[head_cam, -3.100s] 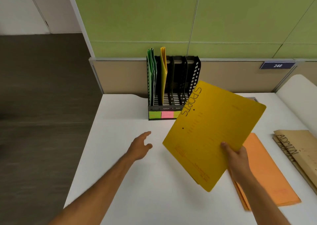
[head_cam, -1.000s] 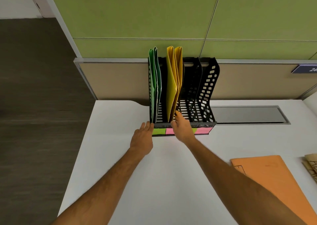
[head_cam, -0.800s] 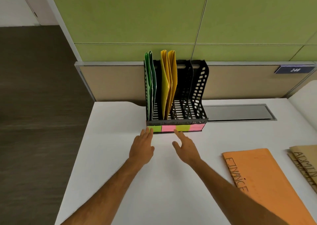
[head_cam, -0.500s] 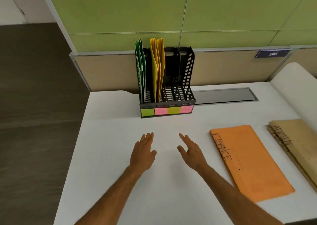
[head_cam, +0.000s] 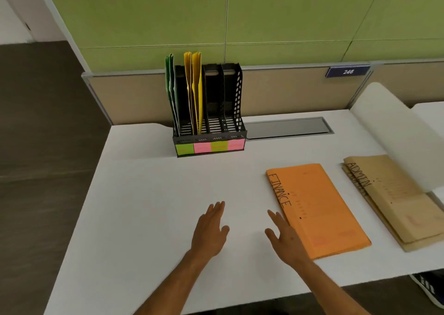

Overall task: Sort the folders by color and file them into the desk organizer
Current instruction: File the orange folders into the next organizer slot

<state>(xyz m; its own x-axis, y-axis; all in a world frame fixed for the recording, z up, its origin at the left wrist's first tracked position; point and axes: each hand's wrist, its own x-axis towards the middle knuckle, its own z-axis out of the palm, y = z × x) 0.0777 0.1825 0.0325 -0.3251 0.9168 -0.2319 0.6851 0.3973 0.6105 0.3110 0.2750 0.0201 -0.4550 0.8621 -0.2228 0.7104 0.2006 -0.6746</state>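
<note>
Orange folder lies flat on the table beside the empty, open-fingered right hand; pinching one cover could make it flop open before the organizer.

The yellow folder, earlier carried in the right hand, now stands in the second slot of the desk organizer beside the other yellow one. Both hands have withdrawn toward the near edge of the bench; the left hand is empty, and the right hand is flat beside the orange folder.
</note>
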